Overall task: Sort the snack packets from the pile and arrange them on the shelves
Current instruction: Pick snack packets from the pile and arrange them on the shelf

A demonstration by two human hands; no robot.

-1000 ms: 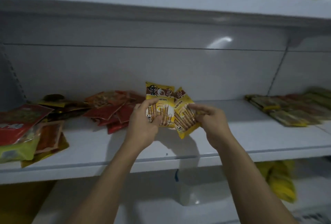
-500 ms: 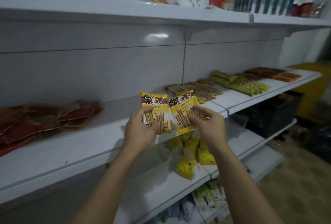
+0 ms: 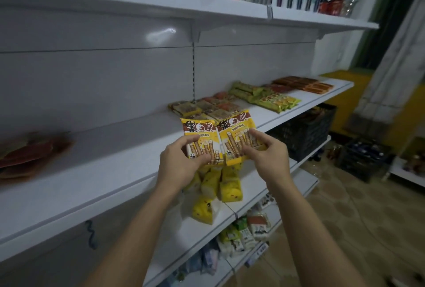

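Observation:
Two yellow-and-brown wafer-roll snack packets are held side by side in front of the middle white shelf (image 3: 96, 185). My left hand (image 3: 178, 162) grips the left packet (image 3: 200, 139) by its lower part, thumb across the front. My right hand (image 3: 264, 155) pinches the right packet (image 3: 236, 135) with fingers over its lower right corner. Both packets stand upright, edges touching. A heap of red packets (image 3: 30, 155), the pile, lies on the same shelf at the far left.
Sorted rows lie on the shelf to the right: brown packets (image 3: 202, 108), green bars (image 3: 264, 96), orange-brown packs (image 3: 303, 83). Yellow packets (image 3: 220, 185) sit on the lower shelf under my hands. Black crates (image 3: 308, 135) stand on the floor at right. The top shelf (image 3: 230, 1) holds boxes.
The view has swung right along the shelving, so the red pile now sits far left. Both hands have brought the two packets level and side by side, moving rightward.

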